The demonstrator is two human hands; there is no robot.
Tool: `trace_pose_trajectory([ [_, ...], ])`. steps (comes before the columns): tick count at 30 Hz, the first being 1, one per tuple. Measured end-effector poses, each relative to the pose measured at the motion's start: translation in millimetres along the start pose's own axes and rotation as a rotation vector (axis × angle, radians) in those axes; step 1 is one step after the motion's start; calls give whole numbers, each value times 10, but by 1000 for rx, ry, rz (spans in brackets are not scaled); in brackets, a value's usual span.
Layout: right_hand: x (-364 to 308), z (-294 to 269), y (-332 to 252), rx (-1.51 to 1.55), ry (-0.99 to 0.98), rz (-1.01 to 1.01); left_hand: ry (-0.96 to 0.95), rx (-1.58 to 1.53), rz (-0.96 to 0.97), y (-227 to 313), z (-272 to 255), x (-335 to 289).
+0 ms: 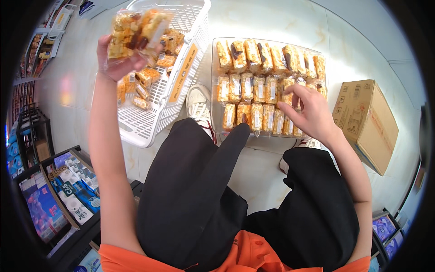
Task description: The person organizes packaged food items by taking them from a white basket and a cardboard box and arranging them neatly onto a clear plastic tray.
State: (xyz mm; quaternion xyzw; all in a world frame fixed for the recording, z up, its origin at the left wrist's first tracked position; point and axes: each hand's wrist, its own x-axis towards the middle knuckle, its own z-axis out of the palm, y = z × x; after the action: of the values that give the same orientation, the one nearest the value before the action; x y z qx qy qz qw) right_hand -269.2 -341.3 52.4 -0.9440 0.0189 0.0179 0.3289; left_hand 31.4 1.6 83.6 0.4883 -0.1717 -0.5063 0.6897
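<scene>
Holding two wrapped packs (122,36) over the white basket (156,111), the left hand (124,65) grips from below, while the right hand (315,111) reaches over more packs standing in rows in the clear tray (218,109), thumb and fingers curved at the middle row (cannot tell whether they pinch one). Packs look light, fairly firm and lumpy under slick film, so probably apt to slip, and to crumble if squeezed hard. Best hold, I'd judge: flat fingers across the broad faces, light pressure, avoiding loose film ends.
</scene>
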Motion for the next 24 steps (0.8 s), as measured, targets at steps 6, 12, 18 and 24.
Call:
trace_pose_trajectory([
  [6, 96, -91, -319, 687, 18, 101, -194, -295, -234, -671, 910, 490],
  [12, 115, -68, -285, 1037, -231, 301, 99, -712, -811, -936, 1467, 636],
  [18, 45, -110, -195, 877, -333, 372, -386, -38, -530, -1008, 1275, 595],
  [24, -121, -35, -39, 569, -358, 398, -226, 332, -559, -785, 1340, 619],
])
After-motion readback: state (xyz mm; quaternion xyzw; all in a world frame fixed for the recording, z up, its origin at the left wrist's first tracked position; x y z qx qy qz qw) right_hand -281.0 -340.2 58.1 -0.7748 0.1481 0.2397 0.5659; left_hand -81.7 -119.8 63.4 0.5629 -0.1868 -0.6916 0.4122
